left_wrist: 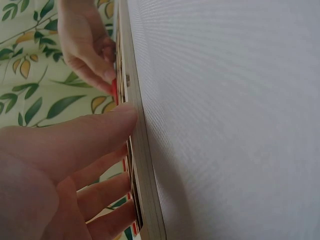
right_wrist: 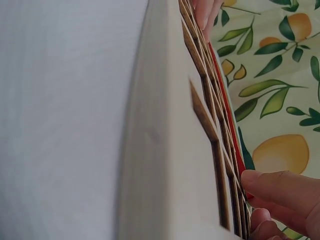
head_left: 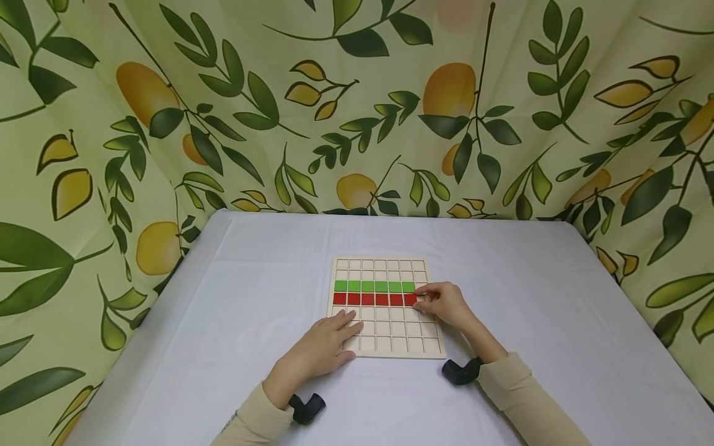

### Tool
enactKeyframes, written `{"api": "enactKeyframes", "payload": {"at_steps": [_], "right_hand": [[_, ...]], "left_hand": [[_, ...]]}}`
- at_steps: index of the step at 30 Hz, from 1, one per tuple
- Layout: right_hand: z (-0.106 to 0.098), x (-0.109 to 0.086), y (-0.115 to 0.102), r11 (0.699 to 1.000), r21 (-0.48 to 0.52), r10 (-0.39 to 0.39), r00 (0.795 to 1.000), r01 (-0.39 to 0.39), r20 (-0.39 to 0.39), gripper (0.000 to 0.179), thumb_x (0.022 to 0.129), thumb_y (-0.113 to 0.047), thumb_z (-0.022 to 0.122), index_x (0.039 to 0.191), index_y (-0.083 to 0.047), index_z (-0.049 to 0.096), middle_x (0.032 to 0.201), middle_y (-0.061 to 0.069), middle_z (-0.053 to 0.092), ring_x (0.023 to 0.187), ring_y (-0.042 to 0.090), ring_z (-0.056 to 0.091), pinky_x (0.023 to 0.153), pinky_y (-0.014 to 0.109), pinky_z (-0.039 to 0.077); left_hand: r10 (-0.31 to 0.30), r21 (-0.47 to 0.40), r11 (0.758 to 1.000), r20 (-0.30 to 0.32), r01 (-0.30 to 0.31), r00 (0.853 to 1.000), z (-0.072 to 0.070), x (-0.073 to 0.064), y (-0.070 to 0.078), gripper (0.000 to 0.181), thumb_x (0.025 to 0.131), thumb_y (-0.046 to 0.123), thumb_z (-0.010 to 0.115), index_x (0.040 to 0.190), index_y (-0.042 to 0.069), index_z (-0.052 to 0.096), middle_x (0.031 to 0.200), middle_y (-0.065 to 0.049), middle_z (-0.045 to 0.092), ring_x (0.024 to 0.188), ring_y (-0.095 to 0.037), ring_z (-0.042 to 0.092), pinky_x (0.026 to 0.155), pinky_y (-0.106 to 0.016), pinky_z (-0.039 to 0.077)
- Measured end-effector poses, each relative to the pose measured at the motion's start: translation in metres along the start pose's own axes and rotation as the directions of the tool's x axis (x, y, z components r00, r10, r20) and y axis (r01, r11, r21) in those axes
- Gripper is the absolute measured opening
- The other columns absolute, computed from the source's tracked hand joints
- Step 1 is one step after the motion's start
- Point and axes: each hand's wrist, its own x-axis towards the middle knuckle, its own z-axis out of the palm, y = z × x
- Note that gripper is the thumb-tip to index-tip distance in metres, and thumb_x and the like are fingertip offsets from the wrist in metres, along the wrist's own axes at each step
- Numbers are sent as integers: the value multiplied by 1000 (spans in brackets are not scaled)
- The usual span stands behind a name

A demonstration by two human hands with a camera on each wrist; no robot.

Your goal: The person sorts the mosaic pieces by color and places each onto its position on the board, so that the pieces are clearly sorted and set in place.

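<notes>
A pale wooden grid board point(head_left: 398, 347) lies on the white-covered table, with a row of green square tiles point(head_left: 375, 286) above a row of red square tiles point(head_left: 368, 299). My right hand point(head_left: 444, 303) is at the board's right side, thumb and index finger pinching at the right-end red tile point(head_left: 410, 300). In the right wrist view the thumb point(right_wrist: 270, 185) is right against the red. My left hand point(head_left: 320, 347) rests at the lower left of the board with its fingers spread over the squares. Its thumb point(left_wrist: 100, 132) lies along the board's near edge in the left wrist view.
The white cloth point(head_left: 268, 260) covers the table around the board. A curtain point(head_left: 251, 155) printed with leaves and fruit hangs behind and at both sides. Black wrist cameras point(head_left: 308, 409) are worn below both hands, over beige sleeves point(head_left: 519, 384).
</notes>
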Motion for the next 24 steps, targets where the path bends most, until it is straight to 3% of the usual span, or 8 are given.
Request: {"api": "enactKeyframes", "payload": {"at_steps": [16, 24], "right_hand": [[1, -3, 0, 1000, 6, -14, 1000, 14, -12, 26, 77, -5, 77, 101, 6, 72, 65, 6, 58, 59, 10, 44, 46, 17, 34], [-2, -2, 1, 998, 54, -21, 1000, 21, -1, 27, 79, -6, 76, 103, 6, 71, 67, 5, 58, 57, 8, 43, 46, 17, 35]], "left_hand": [[-7, -18, 1000, 13, 7, 1000, -2, -3, 3, 54, 92, 28, 63, 141, 12, 49, 152, -12, 43, 143, -33, 40, 113, -48, 39], [-6, -16, 1000, 14, 7, 1000, -3, -1, 1, 54, 92, 28, 63, 142, 11, 48, 153, -12, 42, 143, -33, 39, 113, -49, 39]]}}
